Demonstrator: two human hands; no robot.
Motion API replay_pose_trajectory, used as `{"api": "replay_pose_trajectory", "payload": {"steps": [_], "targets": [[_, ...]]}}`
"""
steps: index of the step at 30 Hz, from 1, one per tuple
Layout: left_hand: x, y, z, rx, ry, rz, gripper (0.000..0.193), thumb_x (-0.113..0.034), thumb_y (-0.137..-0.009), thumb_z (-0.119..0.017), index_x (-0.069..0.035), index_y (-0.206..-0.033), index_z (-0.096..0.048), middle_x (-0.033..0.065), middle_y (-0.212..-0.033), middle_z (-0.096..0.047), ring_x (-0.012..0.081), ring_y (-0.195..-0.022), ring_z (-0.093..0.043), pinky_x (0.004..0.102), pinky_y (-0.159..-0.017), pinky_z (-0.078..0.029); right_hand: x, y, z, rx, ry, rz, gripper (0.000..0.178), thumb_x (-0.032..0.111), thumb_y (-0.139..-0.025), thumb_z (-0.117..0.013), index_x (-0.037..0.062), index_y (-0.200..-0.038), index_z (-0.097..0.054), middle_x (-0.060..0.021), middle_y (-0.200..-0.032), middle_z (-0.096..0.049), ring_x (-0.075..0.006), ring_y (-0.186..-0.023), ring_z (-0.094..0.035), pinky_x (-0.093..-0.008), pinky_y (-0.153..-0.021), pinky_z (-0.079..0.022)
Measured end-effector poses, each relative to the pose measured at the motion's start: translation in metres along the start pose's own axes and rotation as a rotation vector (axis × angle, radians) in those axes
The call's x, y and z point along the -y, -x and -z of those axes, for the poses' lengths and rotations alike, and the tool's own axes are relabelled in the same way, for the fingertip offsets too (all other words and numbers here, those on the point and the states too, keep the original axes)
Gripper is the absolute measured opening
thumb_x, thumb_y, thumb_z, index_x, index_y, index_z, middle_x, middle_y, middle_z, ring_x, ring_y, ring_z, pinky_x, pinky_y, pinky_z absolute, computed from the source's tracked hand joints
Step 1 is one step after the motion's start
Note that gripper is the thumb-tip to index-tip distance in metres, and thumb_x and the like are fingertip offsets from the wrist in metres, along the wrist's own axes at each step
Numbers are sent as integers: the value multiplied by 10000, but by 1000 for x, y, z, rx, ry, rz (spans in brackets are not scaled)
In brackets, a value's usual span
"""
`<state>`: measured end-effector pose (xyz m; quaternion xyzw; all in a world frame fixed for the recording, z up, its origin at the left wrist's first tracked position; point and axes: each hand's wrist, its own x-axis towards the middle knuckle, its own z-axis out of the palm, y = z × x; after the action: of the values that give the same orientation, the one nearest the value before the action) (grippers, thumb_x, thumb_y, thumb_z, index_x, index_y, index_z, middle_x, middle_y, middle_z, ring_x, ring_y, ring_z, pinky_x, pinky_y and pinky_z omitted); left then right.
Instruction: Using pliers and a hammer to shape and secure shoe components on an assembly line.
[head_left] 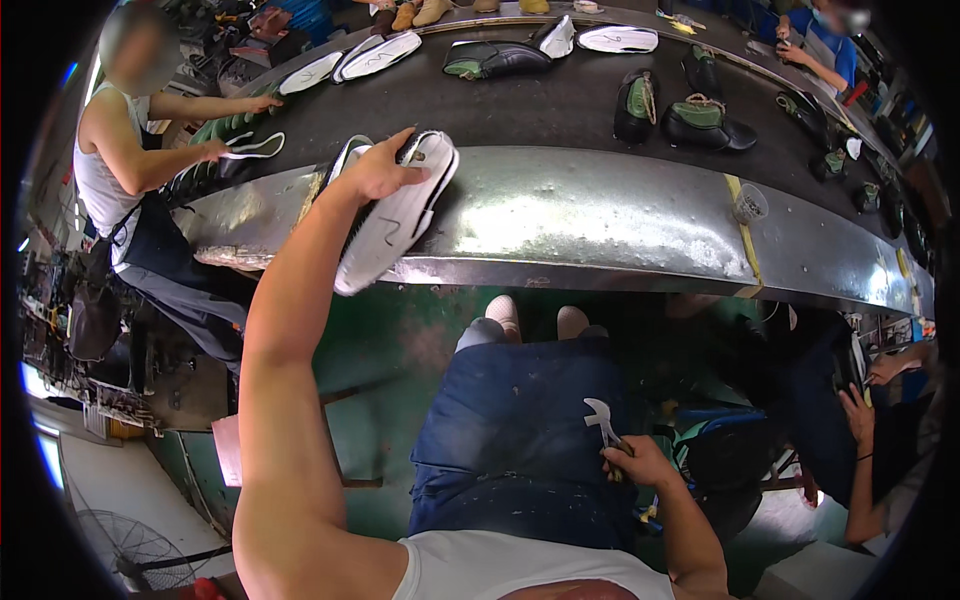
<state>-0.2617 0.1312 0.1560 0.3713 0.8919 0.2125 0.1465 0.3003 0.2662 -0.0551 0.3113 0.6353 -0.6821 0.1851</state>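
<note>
My left hand (385,172) reaches out over the metal edge of the bench, its fingers closed round the heel end of a shoe (390,225). The shoe's white underside is turned up, with a dark handwritten mark on it. Against its left side lies another shoe (347,155), mostly hidden by my hand and wrist. Down by my lap, my right hand (640,462) is wrapped round the handles of a pair of lasting pliers (600,420). Their metal head points up and away from me, above my dark blue apron (510,430).
A dark conveyor belt (540,105) carries several shoes, some black and green, some white side up. Its metal border (600,205) holds a clear plastic cup (751,204). Co-workers sit at the left (120,150), far right (830,45) and near right (880,400). A fan (130,550) stands lower left.
</note>
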Motion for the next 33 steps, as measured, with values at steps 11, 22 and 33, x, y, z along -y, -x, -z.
{"api": "replay_pose_trajectory", "payload": {"steps": [11,22,33], "targets": [[-78,226,-235,53,879,-371,977,-189,-842,-801,-33,-1590,-190,237,-1552,-368,319,-1429,-392,381,-1173,-312,99,-24,-18,-357,-246,322,328,317,-1056,-506,15,-1062,-633,-59,-941,-660,-118,-765,-614,-279,-664,-511],[-46,290,-252,-119,194,-687,693,-495,-880,-658,25,-1311,-501,215,-1198,-566,370,-1142,-542,491,-1045,-380,134,-26,-6,-123,52,457,382,286,-857,-764,60,-1102,-580,43,-872,-499,-80,-795,-466,-252,-721,-415],[-38,271,-227,48,337,-290,291,-298,-955,-591,-20,-899,-653,157,-841,-671,367,-944,-655,491,-875,-485,151,13,-37,-117,66,541,568,380,-750,-837,67,-1135,-560,42,-923,-481,-84,-844,-460,-245,-758,-407]]}}
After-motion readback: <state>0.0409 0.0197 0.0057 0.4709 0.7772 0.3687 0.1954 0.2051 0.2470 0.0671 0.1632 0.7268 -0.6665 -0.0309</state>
